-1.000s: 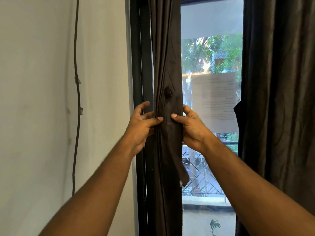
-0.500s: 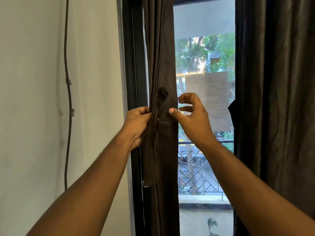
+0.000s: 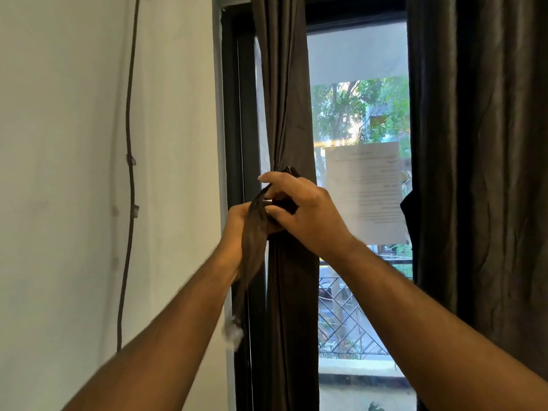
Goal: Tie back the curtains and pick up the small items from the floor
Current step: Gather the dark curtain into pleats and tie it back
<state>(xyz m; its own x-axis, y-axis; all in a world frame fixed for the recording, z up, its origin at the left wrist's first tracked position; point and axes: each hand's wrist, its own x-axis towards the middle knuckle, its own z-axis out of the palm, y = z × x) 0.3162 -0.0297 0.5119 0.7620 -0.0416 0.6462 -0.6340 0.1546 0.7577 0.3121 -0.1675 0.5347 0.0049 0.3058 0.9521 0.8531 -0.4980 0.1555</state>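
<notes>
A dark brown left curtain (image 3: 286, 93) hangs gathered in a narrow bunch beside the black window frame (image 3: 235, 114). A matching tie-back strip (image 3: 251, 262) hangs down over my left wrist, a white frayed end at its bottom. My left hand (image 3: 237, 223) grips the strip at the bunch, mostly hidden behind it. My right hand (image 3: 302, 212) lies over the bunch at the same height, fingers curled and pinching the tie-back's upper part. The right curtain (image 3: 480, 173) hangs loose and wide. The floor is out of view.
A dark cable (image 3: 129, 179) runs down the white wall (image 3: 59, 173) on the left, held by small clips. A paper sheet (image 3: 364, 191) is stuck to the window glass. Outside are a metal railing (image 3: 347, 321) and trees.
My right hand has crossed left over the bunched curtain to meet my left hand. The tie-back strip has swung left and now hangs over my left wrist. The view has tilted upward.
</notes>
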